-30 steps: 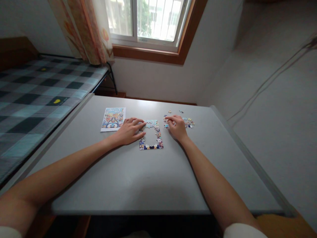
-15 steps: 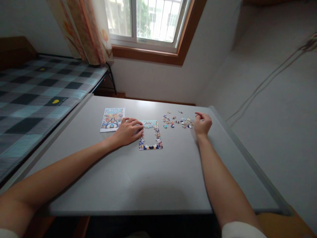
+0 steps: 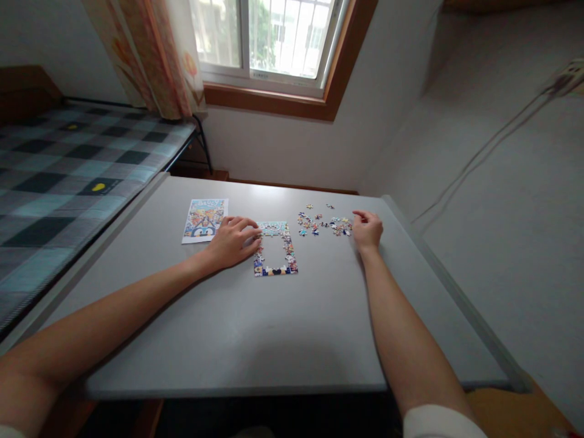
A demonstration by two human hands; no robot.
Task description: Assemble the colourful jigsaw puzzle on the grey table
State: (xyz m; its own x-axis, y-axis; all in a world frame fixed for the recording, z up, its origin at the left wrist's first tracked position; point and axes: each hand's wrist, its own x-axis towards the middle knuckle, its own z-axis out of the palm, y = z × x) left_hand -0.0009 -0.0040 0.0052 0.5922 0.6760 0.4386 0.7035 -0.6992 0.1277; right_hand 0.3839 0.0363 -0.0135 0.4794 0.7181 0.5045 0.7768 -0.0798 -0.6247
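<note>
A partly joined jigsaw puzzle [image 3: 292, 258] lies on the table, its border linked around a bare middle. My left hand [image 3: 233, 241] rests flat with fingers spread, the fingertips on the puzzle's left edge. Beyond it, to the right, is a scatter of loose puzzle pieces [image 3: 335, 226]. At the right end of that scatter is my right hand [image 3: 367, 231], its fingers curled in; whatever they hold, if anything, is hidden. A printed picture sheet [image 3: 201, 220] with a blue and white character lies left of the puzzle, partly under or behind my left hand.
The pale grey table [image 3: 228, 340] has raised strips along its sides. A bed with a checked cover [image 3: 91, 158] stands to the left. Behind are a curtain [image 3: 150, 61] and a window [image 3: 283, 42]; a cord [image 3: 483, 146] hangs along the right wall.
My right hand has shifted slightly left, closer to the loose pieces, and its fingers are more curled. My left hand stays on the puzzle. The view has moved slightly.
</note>
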